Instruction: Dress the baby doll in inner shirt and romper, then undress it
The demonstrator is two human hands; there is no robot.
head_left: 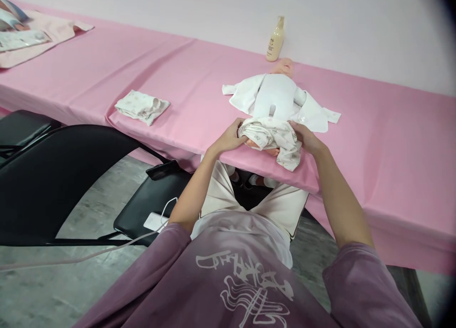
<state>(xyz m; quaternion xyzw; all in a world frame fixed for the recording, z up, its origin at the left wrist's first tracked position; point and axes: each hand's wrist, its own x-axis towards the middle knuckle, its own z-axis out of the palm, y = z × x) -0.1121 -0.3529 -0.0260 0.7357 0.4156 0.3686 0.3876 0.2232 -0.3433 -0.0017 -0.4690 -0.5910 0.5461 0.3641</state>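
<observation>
Lying on pink tablecloth (178, 71) near wall (160, 10), doll (278, 91)

Printed white garment (270, 129), bunched, at doll's feet (274, 152)

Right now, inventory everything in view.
Table: 1, pink cover, ahead
Doll: 1, white body, on table
Top: 1, white, around doll
Patterned garment: 1, white, at doll's feet
Folded cloth: 1, white, left of doll
Pump bottle: 1, cream, beyond doll
Pink cloth: 1, pale, table's left end
Items: count unclear, multicoloured, on pink cloth
Chairs: at least 2, black, left
Phone: 1, black, chair seat
Cabled device: 1, white, same seat
Trousers: 1, cream, foreground
Shirt: 1, purple, foreground
Left hand: 1, bare, gripping garment
Right hand: 1, bare, at garment
</observation>
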